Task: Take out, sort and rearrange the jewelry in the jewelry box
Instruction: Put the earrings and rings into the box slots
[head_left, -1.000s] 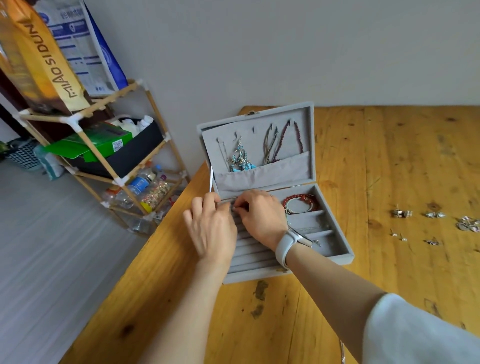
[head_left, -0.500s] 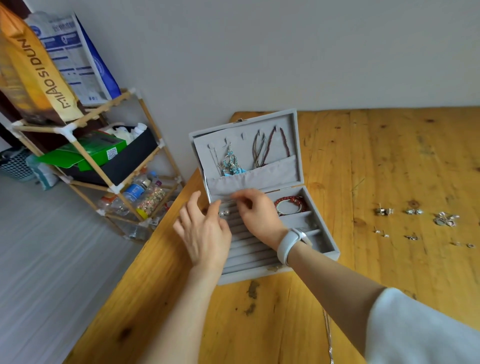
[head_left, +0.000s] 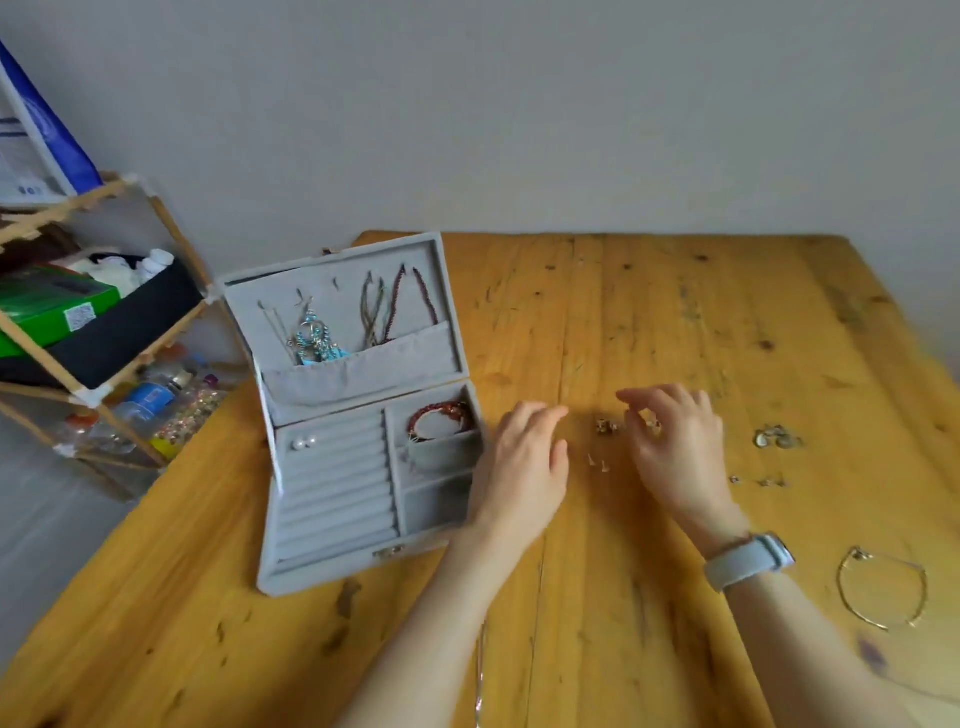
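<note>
Now both hands hover over the tabletop right of the open jewelry box. Left hand loose, holding nothing; right hand curled over small earrings, grip unclear.

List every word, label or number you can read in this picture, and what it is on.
No text is readable.
Blue and white bag on the rack, top left: printed lines, too blurred.
Green box: white code label, too small.
Bottle with blue label: print blurred.
Jewelry box and white wristband: no writing visible.
</note>
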